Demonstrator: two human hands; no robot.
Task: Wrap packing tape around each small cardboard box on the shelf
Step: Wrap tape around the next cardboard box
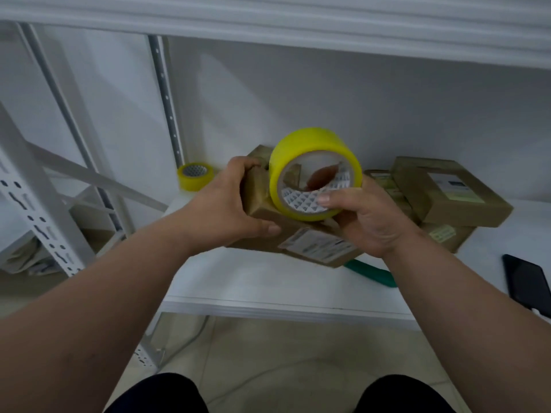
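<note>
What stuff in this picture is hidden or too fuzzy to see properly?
All from the head view:
- Label on the held box: print too blurred to read.
- Green object: mostly hidden under that box and the right hand, so what it is stays unclear.
- Black phone: cut off by the right edge.
- Stacked boxes: partly hidden behind the yellow tape roll and the right hand; their number is unclear.

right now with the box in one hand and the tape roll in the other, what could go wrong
The left hand grips only one end of the cardboard box, held above the shelf; pulling tape could twist it loose. The right hand pinches the yellow tape roll through its core, so it may slip. A dropped box could land on the green-handled tool below.
</note>
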